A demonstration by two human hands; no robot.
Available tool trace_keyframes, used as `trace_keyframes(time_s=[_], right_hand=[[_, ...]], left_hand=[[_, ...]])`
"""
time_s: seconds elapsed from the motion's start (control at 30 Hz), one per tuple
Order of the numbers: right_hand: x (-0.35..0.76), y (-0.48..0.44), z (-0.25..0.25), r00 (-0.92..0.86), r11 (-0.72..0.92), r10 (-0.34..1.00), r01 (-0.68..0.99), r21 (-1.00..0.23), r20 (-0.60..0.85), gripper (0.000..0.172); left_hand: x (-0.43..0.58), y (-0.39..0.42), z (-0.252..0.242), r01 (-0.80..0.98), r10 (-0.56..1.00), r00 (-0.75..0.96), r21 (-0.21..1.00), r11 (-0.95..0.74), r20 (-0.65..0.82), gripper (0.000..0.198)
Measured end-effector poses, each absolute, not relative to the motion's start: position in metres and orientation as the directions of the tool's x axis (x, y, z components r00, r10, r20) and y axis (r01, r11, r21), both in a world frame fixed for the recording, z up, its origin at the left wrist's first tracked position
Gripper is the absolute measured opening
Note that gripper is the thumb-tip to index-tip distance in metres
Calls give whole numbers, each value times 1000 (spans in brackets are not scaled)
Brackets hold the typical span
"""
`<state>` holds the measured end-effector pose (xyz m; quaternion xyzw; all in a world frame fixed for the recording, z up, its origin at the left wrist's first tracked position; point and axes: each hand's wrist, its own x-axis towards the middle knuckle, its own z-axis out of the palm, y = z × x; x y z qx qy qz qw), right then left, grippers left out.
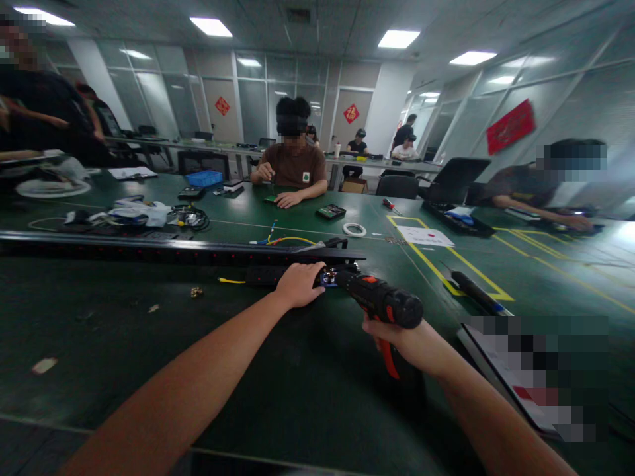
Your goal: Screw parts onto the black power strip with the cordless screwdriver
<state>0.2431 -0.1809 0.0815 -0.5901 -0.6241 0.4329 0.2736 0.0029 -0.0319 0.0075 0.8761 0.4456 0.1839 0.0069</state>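
My right hand (404, 340) is wrapped around the grip of a black and orange cordless drill (381, 301). Its nose points left at a small blue part with metal pieces (329, 277), set at the end of a short black strip (258, 275). From the right, the drill's tip reaches or nearly touches this part. My left hand (299, 284) grips the strip's end beside the blue part, thumb and fingers on either side. A yellow wire (231, 281) sticks out of the strip's left end. Behind it runs a long black metal rail (178, 250).
Small brass-coloured pieces (197, 291) lie left on the green table (248, 370). At right are a pen-shaped black tool (476, 293) and a notebook (510, 383). A white tape ring (354, 230) lies beyond the rail. A co-worker (297, 165) sits opposite; others work nearby.
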Motion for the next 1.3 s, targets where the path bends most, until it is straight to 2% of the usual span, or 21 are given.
trace_keyframes(time_s=[0.63, 0.83, 1.3], right_hand=[[242, -182, 82, -153, -82, 973, 466, -881, -171, 26], [241, -181, 83, -145, -96, 973, 456, -885, -181, 32], [244, -181, 81, -131, -82, 978, 477, -875, -163, 24]], left_hand=[[4, -31, 7, 779, 779, 535, 167, -605, 327, 59], [4, -31, 7, 781, 782, 535, 166, -602, 320, 59], [4, -33, 9, 782, 785, 535, 170, -600, 312, 60]])
